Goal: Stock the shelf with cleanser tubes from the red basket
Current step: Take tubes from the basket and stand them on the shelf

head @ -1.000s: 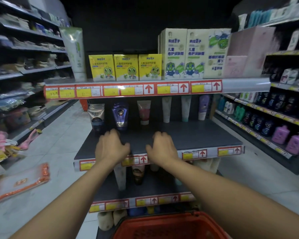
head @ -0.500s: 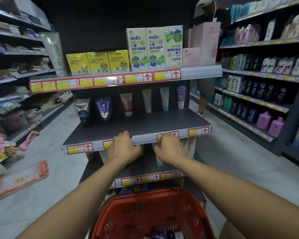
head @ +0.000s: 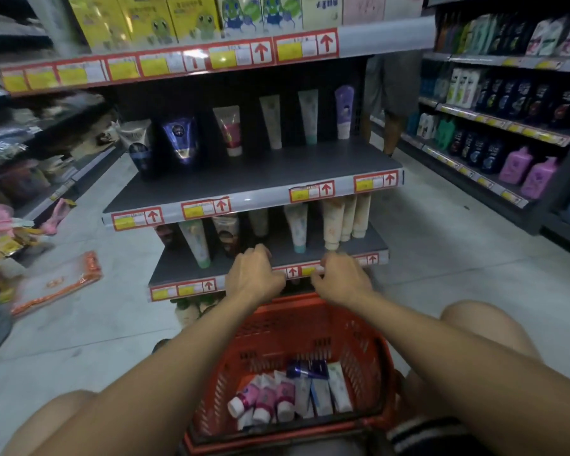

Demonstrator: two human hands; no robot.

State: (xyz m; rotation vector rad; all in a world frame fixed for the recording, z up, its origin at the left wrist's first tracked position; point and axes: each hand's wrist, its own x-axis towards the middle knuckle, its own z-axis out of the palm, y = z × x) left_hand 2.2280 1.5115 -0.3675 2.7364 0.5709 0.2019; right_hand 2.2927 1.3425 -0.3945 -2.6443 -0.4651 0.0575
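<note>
Both hands empty: left hand [head: 254,274] and right hand [head: 339,279] w/ fingers loosely curled at the lower shelf [head: 191,268] front edge. Cleanser tubes [head: 290,394] lie near you in red basket [head: 369,353]. Reach down, grab one by its body, stand it cap-down.

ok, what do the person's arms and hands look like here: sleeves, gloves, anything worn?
Both arms are bare along all that shows, with no sleeve in view. The left hand and right hand wear no gloves, and no watch, ring or band shows on either. The image is slightly blurred, so fine marks cannot be told.
</note>
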